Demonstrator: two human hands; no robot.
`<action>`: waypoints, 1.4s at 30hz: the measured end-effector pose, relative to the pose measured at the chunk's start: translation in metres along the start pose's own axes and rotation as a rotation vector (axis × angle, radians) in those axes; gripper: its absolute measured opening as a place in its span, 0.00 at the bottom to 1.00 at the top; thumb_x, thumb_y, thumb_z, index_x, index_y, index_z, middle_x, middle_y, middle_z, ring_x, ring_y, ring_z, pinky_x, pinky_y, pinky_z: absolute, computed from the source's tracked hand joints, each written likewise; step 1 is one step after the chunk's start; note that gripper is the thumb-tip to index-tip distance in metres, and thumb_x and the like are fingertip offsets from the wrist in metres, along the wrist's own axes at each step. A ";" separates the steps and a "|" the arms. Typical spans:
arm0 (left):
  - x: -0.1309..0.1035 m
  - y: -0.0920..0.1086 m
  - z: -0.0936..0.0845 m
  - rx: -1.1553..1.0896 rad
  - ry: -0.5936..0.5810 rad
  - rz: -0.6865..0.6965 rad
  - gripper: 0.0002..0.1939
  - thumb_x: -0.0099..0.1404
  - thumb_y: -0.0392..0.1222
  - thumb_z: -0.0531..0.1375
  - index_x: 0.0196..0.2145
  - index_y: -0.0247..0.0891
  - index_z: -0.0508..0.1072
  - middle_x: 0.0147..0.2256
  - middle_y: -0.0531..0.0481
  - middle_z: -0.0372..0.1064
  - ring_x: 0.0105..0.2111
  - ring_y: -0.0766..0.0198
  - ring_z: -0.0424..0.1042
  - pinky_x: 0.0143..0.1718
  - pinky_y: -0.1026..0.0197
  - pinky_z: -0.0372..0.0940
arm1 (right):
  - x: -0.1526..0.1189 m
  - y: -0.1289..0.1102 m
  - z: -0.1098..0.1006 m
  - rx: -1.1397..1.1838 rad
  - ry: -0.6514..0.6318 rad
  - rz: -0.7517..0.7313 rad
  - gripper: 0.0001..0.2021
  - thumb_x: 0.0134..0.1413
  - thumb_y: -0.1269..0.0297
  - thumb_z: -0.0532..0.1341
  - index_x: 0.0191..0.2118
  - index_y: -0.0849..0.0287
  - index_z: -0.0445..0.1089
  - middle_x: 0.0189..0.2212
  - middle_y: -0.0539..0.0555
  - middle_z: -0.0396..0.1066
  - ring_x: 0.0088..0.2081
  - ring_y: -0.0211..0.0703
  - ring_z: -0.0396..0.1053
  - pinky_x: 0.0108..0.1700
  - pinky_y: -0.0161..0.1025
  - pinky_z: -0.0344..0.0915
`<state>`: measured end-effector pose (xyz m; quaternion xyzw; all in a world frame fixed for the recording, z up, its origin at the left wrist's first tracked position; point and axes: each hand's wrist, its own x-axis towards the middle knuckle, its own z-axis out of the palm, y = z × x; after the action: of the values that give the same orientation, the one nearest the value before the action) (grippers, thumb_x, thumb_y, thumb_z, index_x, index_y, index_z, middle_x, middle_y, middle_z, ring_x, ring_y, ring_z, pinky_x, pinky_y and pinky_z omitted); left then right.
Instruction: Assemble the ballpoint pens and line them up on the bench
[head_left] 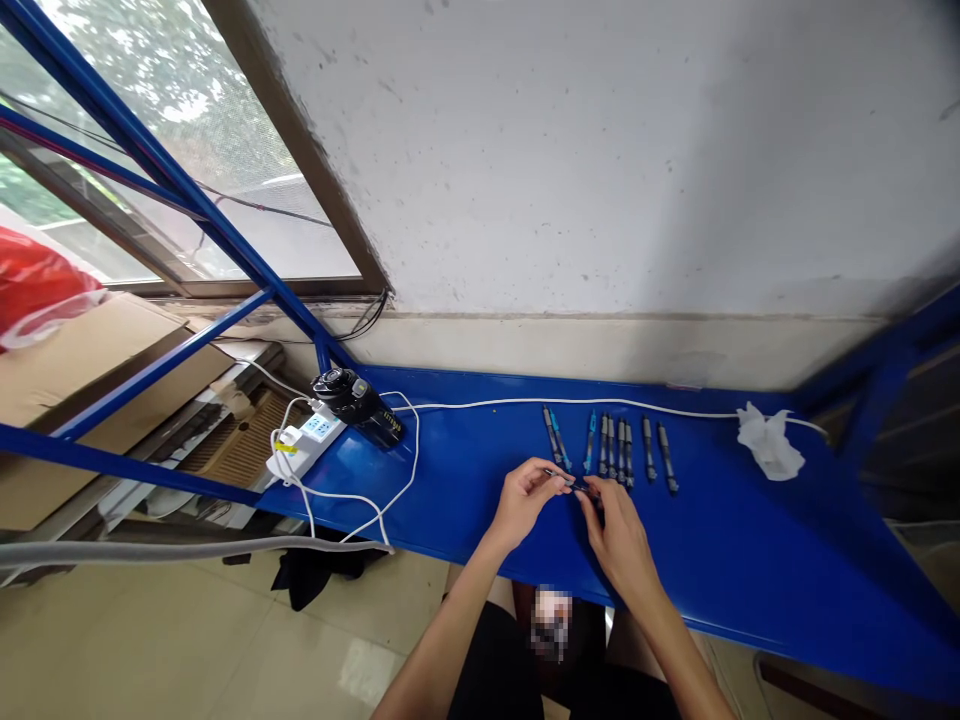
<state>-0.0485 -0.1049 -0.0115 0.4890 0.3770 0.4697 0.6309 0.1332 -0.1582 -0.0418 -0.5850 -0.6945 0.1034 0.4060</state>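
Observation:
Both my hands meet above the front part of the blue table. Between my left hand [529, 500] and my right hand [616, 525] is a slim dark pen [574, 486], its ends pinched in the fingers of each. Just beyond them, several dark grey pens [611, 448] lie side by side. A pen with light blue parts [591, 442] rests to their left. Farther left, another blue-tinted pen [556, 435] lies close beside a dark one [550, 432]. Two more dark pens, one at the right end [667, 458], lie apart from the group.
A black bottle-like object [360, 408] leans by a white power strip [306, 448] at the blue table's [465, 520] left end. White cables loop there, and one runs along the back. Crumpled white tissue [770, 442] sits at the right. Blue frame bars [240, 255] rise at the left.

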 end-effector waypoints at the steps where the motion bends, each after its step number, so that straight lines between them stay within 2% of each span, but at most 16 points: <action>1: 0.000 0.000 0.000 0.000 -0.008 -0.011 0.16 0.70 0.53 0.71 0.45 0.37 0.81 0.44 0.40 0.84 0.42 0.55 0.84 0.49 0.53 0.76 | 0.000 0.000 0.000 0.005 -0.007 -0.004 0.11 0.78 0.59 0.56 0.59 0.53 0.68 0.44 0.58 0.74 0.47 0.54 0.74 0.50 0.51 0.71; 8: -0.002 -0.001 -0.002 -0.021 -0.032 -0.010 0.14 0.69 0.50 0.72 0.44 0.37 0.83 0.44 0.41 0.85 0.43 0.55 0.84 0.52 0.53 0.75 | 0.000 -0.004 -0.006 0.009 -0.048 -0.071 0.10 0.78 0.63 0.56 0.57 0.53 0.70 0.46 0.58 0.76 0.48 0.53 0.75 0.51 0.49 0.71; 15: -0.001 -0.001 -0.001 0.012 -0.042 -0.006 0.14 0.68 0.48 0.73 0.45 0.35 0.84 0.44 0.39 0.85 0.44 0.54 0.84 0.51 0.55 0.75 | 0.000 -0.008 -0.007 -0.032 -0.080 -0.043 0.13 0.79 0.60 0.54 0.59 0.53 0.71 0.45 0.57 0.77 0.42 0.49 0.78 0.45 0.43 0.71; 19: -0.002 0.000 -0.002 0.019 -0.076 -0.007 0.15 0.69 0.49 0.72 0.46 0.35 0.84 0.45 0.39 0.85 0.45 0.52 0.84 0.53 0.53 0.75 | -0.001 -0.007 -0.006 -0.022 -0.065 0.013 0.10 0.77 0.56 0.57 0.52 0.54 0.70 0.41 0.55 0.78 0.40 0.49 0.78 0.42 0.42 0.70; 21: -0.002 0.000 -0.002 0.033 -0.079 -0.005 0.15 0.69 0.49 0.72 0.45 0.35 0.84 0.46 0.39 0.85 0.45 0.52 0.84 0.52 0.54 0.74 | -0.001 -0.007 -0.007 -0.002 -0.082 0.008 0.09 0.78 0.57 0.56 0.50 0.53 0.70 0.40 0.54 0.78 0.38 0.47 0.78 0.41 0.41 0.69; 24: -0.002 0.001 -0.003 0.025 -0.070 -0.003 0.14 0.69 0.48 0.72 0.45 0.35 0.84 0.46 0.39 0.85 0.45 0.53 0.84 0.52 0.55 0.74 | -0.001 -0.007 -0.009 0.001 -0.106 -0.032 0.11 0.79 0.61 0.53 0.53 0.53 0.72 0.41 0.54 0.78 0.39 0.46 0.78 0.43 0.41 0.69; 27: -0.001 0.001 -0.003 0.001 -0.072 -0.002 0.14 0.69 0.48 0.72 0.46 0.35 0.84 0.45 0.39 0.85 0.46 0.54 0.84 0.53 0.55 0.73 | -0.001 -0.009 -0.009 0.002 -0.102 0.000 0.12 0.79 0.59 0.54 0.56 0.53 0.72 0.42 0.55 0.78 0.42 0.47 0.78 0.43 0.40 0.69; 30: -0.001 0.002 -0.003 -0.001 -0.085 -0.003 0.14 0.70 0.48 0.71 0.46 0.35 0.83 0.45 0.39 0.85 0.45 0.54 0.83 0.52 0.56 0.73 | -0.001 -0.010 -0.009 0.047 -0.078 0.054 0.09 0.77 0.57 0.58 0.52 0.53 0.71 0.42 0.54 0.78 0.41 0.47 0.79 0.42 0.40 0.69; 32: -0.001 0.002 -0.003 0.000 -0.086 -0.002 0.14 0.70 0.48 0.71 0.46 0.35 0.83 0.45 0.39 0.85 0.44 0.54 0.83 0.51 0.56 0.73 | -0.001 -0.010 -0.009 0.052 -0.078 0.035 0.09 0.78 0.58 0.57 0.50 0.53 0.72 0.41 0.54 0.78 0.40 0.46 0.78 0.42 0.40 0.69; 35: 0.000 0.002 -0.003 -0.009 -0.077 -0.001 0.14 0.70 0.48 0.72 0.46 0.35 0.83 0.44 0.39 0.85 0.44 0.55 0.83 0.51 0.56 0.73 | 0.000 -0.011 -0.010 0.026 -0.088 -0.013 0.12 0.79 0.60 0.53 0.51 0.52 0.73 0.41 0.55 0.79 0.42 0.47 0.78 0.44 0.40 0.69; 38: -0.001 0.003 -0.003 -0.012 -0.085 -0.003 0.14 0.70 0.49 0.71 0.46 0.35 0.83 0.45 0.39 0.85 0.44 0.55 0.83 0.52 0.55 0.73 | 0.001 -0.012 -0.011 0.027 -0.071 0.038 0.10 0.78 0.57 0.56 0.53 0.53 0.73 0.41 0.54 0.79 0.40 0.46 0.79 0.42 0.39 0.69; 42: -0.001 0.004 -0.003 0.004 -0.087 0.001 0.14 0.71 0.50 0.70 0.46 0.36 0.83 0.45 0.39 0.84 0.44 0.55 0.82 0.50 0.56 0.72 | 0.001 -0.011 -0.010 0.039 -0.080 0.010 0.10 0.78 0.59 0.55 0.49 0.52 0.73 0.41 0.54 0.79 0.41 0.47 0.79 0.43 0.40 0.69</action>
<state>-0.0527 -0.1050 -0.0085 0.5105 0.3499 0.4475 0.6455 0.1320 -0.1639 -0.0280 -0.5757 -0.7052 0.1423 0.3887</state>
